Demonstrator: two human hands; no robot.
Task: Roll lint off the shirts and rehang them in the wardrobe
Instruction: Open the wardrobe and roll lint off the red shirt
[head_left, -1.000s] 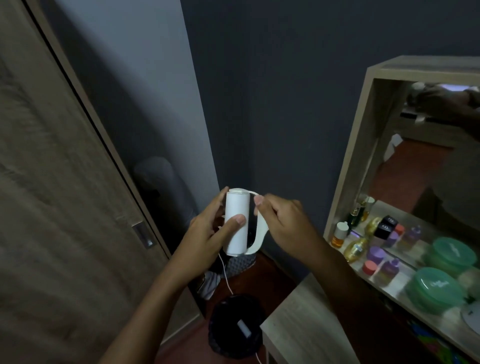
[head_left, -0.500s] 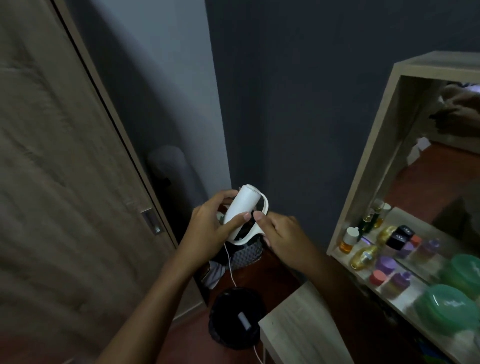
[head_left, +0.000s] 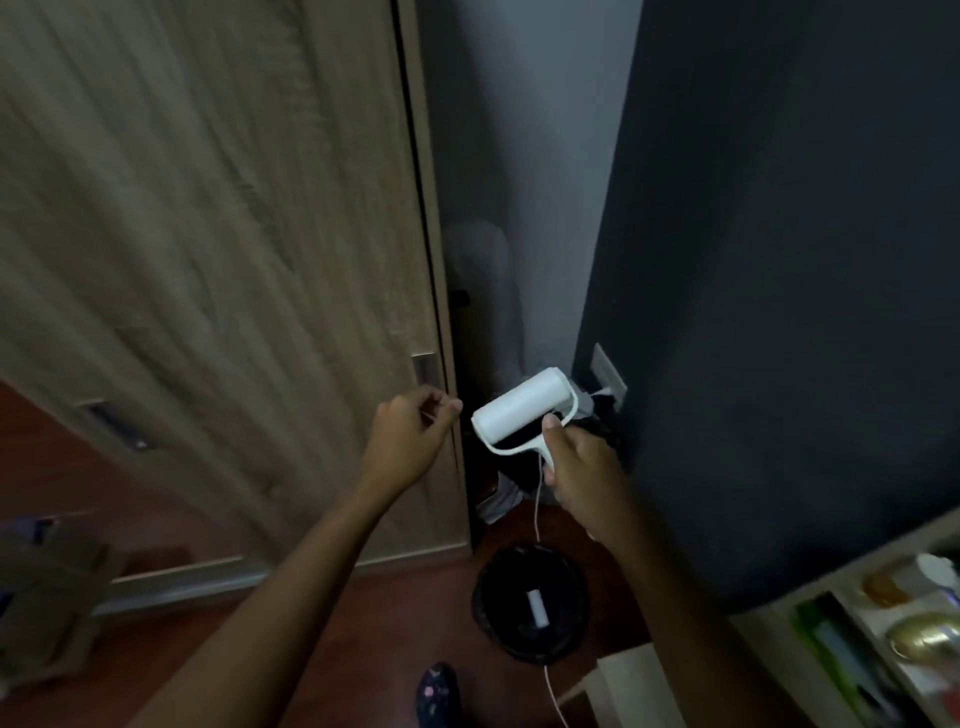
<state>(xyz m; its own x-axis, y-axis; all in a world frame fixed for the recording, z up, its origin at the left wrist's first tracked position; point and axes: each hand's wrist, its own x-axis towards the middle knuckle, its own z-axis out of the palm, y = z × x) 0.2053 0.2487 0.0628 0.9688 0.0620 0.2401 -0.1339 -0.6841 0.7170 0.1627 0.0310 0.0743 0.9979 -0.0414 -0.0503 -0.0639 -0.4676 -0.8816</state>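
The lint roller (head_left: 522, 408) is in the air in front of you, its white roll uncovered and tilted. It sits before the dark gap between the wardrobe door (head_left: 234, 260) and the wall, above the black bin (head_left: 530, 603) on the floor. Your right hand (head_left: 584, 467) is wrapped around its handle with the thumb up near the frame. This grip looks firm, so I think dropping it is not the main danger. The danger is rather the sticky roll itself: it is near the wall socket (head_left: 608, 376), and a thin white cord (head_left: 537, 499) hangs down just beside your right hand. If the roll brushes the cord, the wall or the door edge, it may stick or pick up dust and be wasted before any shirt. No shirt is visible, and the door looks closed to me. Your left hand (head_left: 410, 436) is just under the recessed handle (head_left: 425, 370) with its fingers curled and thumb and forefinger close together. Whether they pinch something small I cannot tell. If something is held there, your pull on the door could slip. Mind also your foot (head_left: 438, 693): the cord runs along the floor near it, and the bin is close.
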